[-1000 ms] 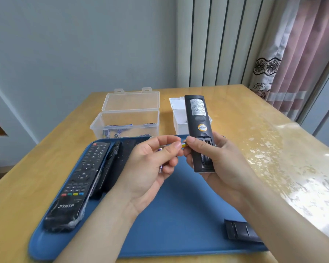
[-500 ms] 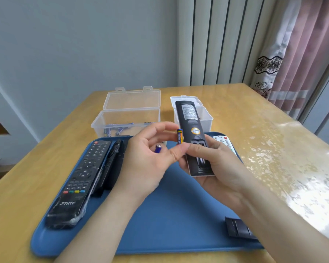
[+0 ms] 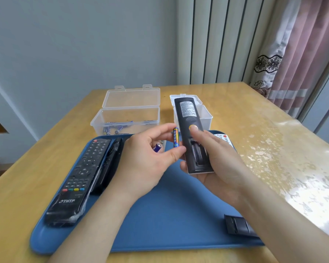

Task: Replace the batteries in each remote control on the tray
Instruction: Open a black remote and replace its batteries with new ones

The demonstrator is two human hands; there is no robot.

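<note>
The wooden table [image 3: 235, 103] carries a blue tray [image 3: 160, 224], and behind the tray stand two clear plastic boxes: the open-lidded box [image 3: 129, 118] on the left holds loose purple cells, while what is in the smaller box [image 3: 205, 114] on the right cannot be seen. On the tray's left side lies a long black THTF remote [image 3: 80, 179] in plastic wrap, with a second dark remote [image 3: 108, 168] just beside it. The right hand [image 3: 220, 168] cradles a black remote [image 3: 190, 130] from beneath, back side up, above the middle of the tray. Its thumb lies across the open battery bay, so it cannot be told whether any cell sits inside. The left hand [image 3: 146, 162] is curled, thumb and forefinger pinching a blue-and-yellow battery [image 3: 175, 138] upright just beside the remote's left edge, while a purple battery [image 3: 157, 147] is tucked in behind the other fingers. A white remote [image 3: 221, 138] peeks out past the right hand, and a dark battery cover [image 3: 237, 224] lies at the tray's near right corner. The step in hand seems to be the swap on this one remote. Next, the thumb has to clear the bay, the cell has to be turned lengthwise with its poles matched to the slot and pressed flat, and the cover then has to be fetched and slid on.
</note>
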